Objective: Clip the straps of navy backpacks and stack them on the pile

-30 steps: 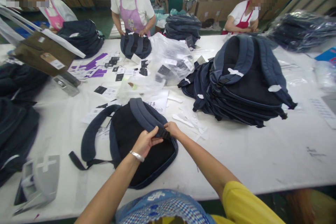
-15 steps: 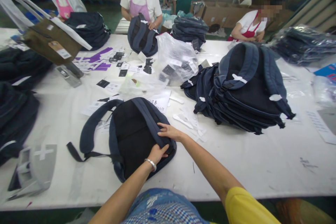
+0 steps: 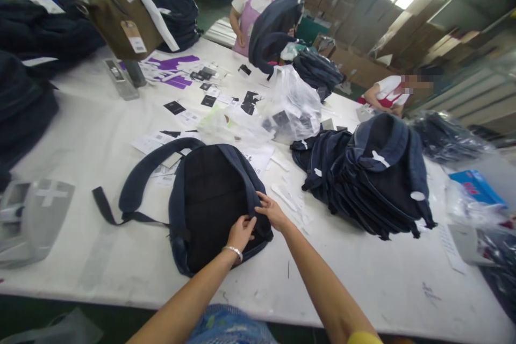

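Observation:
A dark navy backpack (image 3: 215, 204) lies on the table before me, its black padded back facing up. One shoulder strap (image 3: 139, 180) is spread out to the left, its webbing end trailing on the cloth. Along the bag's right side runs the other shoulder strap (image 3: 241, 164). My right hand (image 3: 272, 212) has its fingers and thumb closed around that strap's lower part. Just left of it, my left hand (image 3: 242, 234), with a silver bangle at the wrist, has curled fingers on the same strap near its lower end. The fingertips are partly hidden.
A stack of navy backpacks (image 3: 371, 172) stands to the right, with white strips (image 3: 290, 199) beside it. Behind are a clear plastic bag (image 3: 292, 107) and scattered black tags (image 3: 174, 107). An olive bag (image 3: 121, 16) is at upper left. Across the table a co-worker (image 3: 250, 11) handles a backpack.
My view has turned and tilted. Both hands have shifted slightly along the right-hand strap, which now bows further toward the bag's right edge. Across the table, the co-worker has lifted a backpack.

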Motion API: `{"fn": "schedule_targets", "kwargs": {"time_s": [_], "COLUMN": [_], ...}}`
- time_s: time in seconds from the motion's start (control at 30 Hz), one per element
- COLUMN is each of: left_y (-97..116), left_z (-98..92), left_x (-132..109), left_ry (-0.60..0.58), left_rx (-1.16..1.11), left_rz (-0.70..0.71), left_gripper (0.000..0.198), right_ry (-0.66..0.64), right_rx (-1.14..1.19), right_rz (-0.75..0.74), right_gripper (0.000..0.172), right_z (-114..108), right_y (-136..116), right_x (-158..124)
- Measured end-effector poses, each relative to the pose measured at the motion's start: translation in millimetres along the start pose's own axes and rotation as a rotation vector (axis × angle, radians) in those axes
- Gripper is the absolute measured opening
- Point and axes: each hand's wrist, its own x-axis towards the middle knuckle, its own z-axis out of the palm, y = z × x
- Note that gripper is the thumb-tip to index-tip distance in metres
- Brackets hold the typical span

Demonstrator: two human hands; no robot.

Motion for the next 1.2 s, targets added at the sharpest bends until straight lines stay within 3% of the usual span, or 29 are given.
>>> {"fn": "schedule_targets", "kwargs": {"time_s": [0.1,0.2,0.4,0.53,0.7,0.87,1.1,1.2], "left_y": [1.7,-2.7,-17.5,-23.5,-27.7,-27.2,-32.5,-35.0], "left_z": [4.8,14.3,30.3,34.7,29.4,28.8,46.8,50.5], "left_x": [15.0,22.3,13.4,12.9,10.4,7.3,11.3,18.1], "left_ry": [-0.009,0.033,0.066,0.141,0.136,0.071,0.254,0.299], "left_rx": [-0.053,-0.119,-0.302,-0.367,-0.432,-0.482,-0.334,-0.245], "left_rz": [0.003,-0.019,-0.032,0.018,0.039,0.055,0.072,0.110], "left_gripper": [0.037,0.034,0.030,0.035,0.036,0.037,0.032,0.039], "right_ry": [-0.019,0.068,0.190,0.171,-0.028,-0.086,-0.023,-0.085], "right_rx": [-0.045,-0.218,-0.682,-0.942,-0.940,-0.837,-0.742,-0.689], "right_rz": [-0.001,-0.049,-0.150,-0.271,-0.238,-0.196,-0.213,-0.247], "right_gripper": [0.068,0.053,0.033,0.035,0.035,0.035,0.025,0.030], "right_z": [-0.2,-5.4,-25.6,-35.1,-40.9,-43.9,-53.1,-60.5], "right_y": [-1.7,0.7,9.6,9.2,8.8,15.2,26.1,27.7], "right_x": [-0.5,-3.6,-14.5,-13.7,-3.8,9.0,4.1,-6.2]}}
